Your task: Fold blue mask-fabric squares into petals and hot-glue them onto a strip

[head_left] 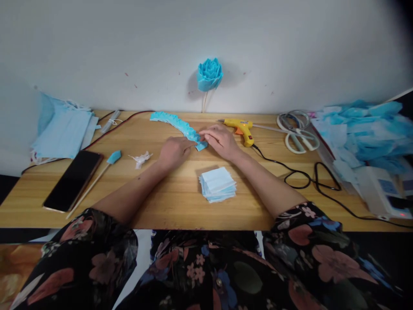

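Observation:
A curved row of folded blue petals (172,120), apparently cut from mask fabric, lies on the table in front of me. Both hands meet at its near right end. My left hand (176,150) is closed, its fingertips on the left side of the last folded petal (201,145). From the right, my right hand (221,140) bends its fingers over the same petal, thumb and forefinger close together. The fingertips partly hide that piece. A stack of light blue fabric squares (218,184) sits just below my hands.
A yellow glue gun (240,127) and white-handled scissors (298,140) lie right, with a black cord (284,165). Mask scraps (364,133) fill the far right. Left are masks (63,129), a phone (74,181) and a blue-tipped stick (93,185). A blue fabric flower (209,75) stands behind.

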Demonstrator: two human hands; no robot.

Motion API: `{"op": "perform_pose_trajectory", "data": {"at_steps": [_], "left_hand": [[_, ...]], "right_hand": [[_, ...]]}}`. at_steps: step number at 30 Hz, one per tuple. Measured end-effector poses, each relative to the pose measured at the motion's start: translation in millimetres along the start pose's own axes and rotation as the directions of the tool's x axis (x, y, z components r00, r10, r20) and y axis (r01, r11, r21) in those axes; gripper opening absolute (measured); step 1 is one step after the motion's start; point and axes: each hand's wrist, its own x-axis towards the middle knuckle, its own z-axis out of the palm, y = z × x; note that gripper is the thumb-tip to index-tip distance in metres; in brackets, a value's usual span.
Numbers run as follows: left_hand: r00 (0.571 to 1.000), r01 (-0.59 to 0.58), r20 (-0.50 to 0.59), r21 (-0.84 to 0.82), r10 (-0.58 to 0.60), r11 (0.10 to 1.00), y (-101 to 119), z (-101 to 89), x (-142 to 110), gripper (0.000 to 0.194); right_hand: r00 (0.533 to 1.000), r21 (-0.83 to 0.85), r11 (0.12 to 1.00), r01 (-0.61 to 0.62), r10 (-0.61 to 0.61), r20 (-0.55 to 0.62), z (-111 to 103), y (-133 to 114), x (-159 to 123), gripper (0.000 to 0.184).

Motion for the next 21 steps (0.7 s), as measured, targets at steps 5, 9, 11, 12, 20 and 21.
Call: {"op": "perform_pose_trajectory", "data": {"at_steps": [5, 9, 11, 12, 20, 21], "left_hand": [[1.000, 0.017, 0.021, 0.010, -0.017, 1.000, 0.2, 0.0, 0.5, 0.044], [0.999, 0.043, -0.023, -0.056, -0.044, 0.998, -2.2, 0.0, -1.8, 0.043], [0.998, 0.044, -0.039, -0.071, -0.047, 0.996, -3.0, -0.2, -2.9, 0.043], [0.999, 0.038, -0.031, -0.060, -0.040, 0.997, -3.0, -0.4, -3.2, 0.042], [1.000, 0.002, -0.002, 0.029, -0.002, 1.000, 1.2, -0.8, -1.5, 0.043], [1.000, 0.002, -0.004, 0.023, -0.002, 1.000, 0.9, -0.5, -1.5, 0.042]], "right_hand": [[0.992, -0.085, 0.996, -0.021, 0.031, 0.119, 2.5, 3.1, 3.9, 0.044], [0.991, -0.113, 0.993, -0.026, 0.041, 0.128, 1.8, 2.9, 4.7, 0.046], [0.992, -0.108, 0.994, -0.015, 0.029, 0.123, 2.6, 2.4, 4.4, 0.047], [0.993, -0.106, 0.994, -0.010, 0.023, 0.120, 3.1, 2.4, 4.2, 0.048], [0.987, -0.095, 0.990, -0.103, 0.090, -0.130, -23.4, 11.2, 4.0, 0.054], [0.976, -0.098, 0.987, -0.129, 0.109, -0.187, -31.3, 12.8, 4.1, 0.053]]}}
